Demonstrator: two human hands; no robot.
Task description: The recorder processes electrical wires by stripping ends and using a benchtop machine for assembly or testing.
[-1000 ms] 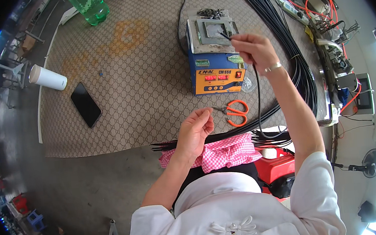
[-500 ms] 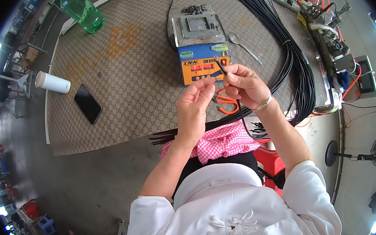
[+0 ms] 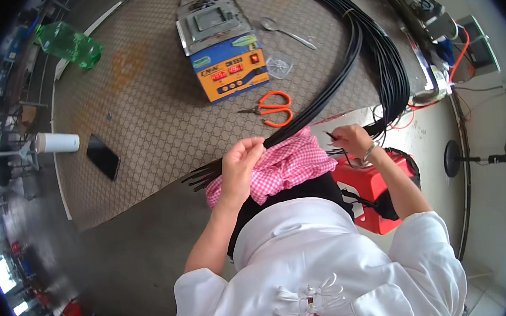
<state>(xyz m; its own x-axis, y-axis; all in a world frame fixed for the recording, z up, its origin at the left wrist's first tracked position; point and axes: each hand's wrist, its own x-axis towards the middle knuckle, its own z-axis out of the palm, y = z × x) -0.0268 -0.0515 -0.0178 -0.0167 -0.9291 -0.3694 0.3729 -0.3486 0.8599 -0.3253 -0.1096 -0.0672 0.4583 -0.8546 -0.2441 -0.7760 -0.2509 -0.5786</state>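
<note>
My left hand [image 3: 243,164] is closed, thumb and fingertips pressed together, beside the bundle of black cables [image 3: 315,108] at the table's near edge. Whether anything is between those fingertips is too small to tell. Lower right, past the table edge, my right hand [image 3: 354,141] pinches a black cable [image 3: 329,135] near its end. A pink checked cloth [image 3: 287,168] covers my lap between the two hands. Orange-handled scissors [image 3: 277,108] lie on the table, just beyond the bundle. Behind them stands a blue and orange heating unit [image 3: 231,73] with a lit red display and a metal top.
A spoon [image 3: 287,33] and a small clear plastic piece [image 3: 279,66] lie right of the unit. Leftward are a black phone [image 3: 103,156], a white cup [image 3: 58,142] on its side and a green bottle [image 3: 70,45]. A red stool [image 3: 375,192] stands right of me.
My hands have come apart. The right carried its cable down and right, off the table; the left moved down toward the bundle. My view has shifted, and the scissors are now uncovered.
</note>
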